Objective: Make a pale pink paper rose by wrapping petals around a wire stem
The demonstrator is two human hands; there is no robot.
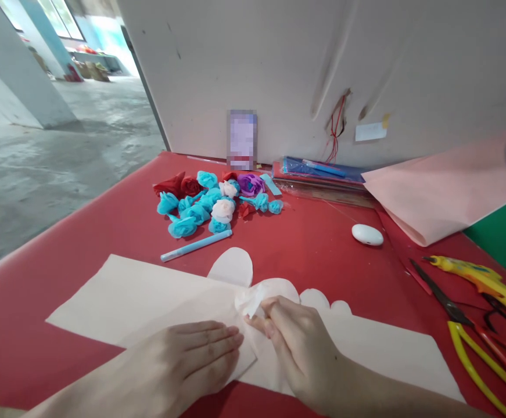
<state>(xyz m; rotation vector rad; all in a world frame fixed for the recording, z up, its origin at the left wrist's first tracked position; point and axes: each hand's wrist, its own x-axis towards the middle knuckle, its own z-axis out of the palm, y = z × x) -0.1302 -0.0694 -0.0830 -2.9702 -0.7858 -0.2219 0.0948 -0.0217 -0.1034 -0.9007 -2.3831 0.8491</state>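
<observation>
My left hand (192, 360) lies flat, fingers stretched out side by side, on a cream paper strip (135, 302). Between the thumb and fingers of my right hand (298, 342) is a piece of crumpled white paper (250, 299), held low over the strip near its middle. Rounded petal-like cutouts stand out along the far edge, among them a large oval paper piece (233, 267) and a smaller scalloped piece (316, 298). More of the cream paper (387, 345) stretches to the right, partly under my right wrist.
Beyond the paper are a blue pen (196, 245), blue crepe paper flowers (198, 212) and a purple flower (251, 184). Scissors (462, 331), a yellow glue gun (483, 278), a white oval case (367, 234) and pink paper (435, 191) lie rightward. A phone (242, 139) leans on the back panel.
</observation>
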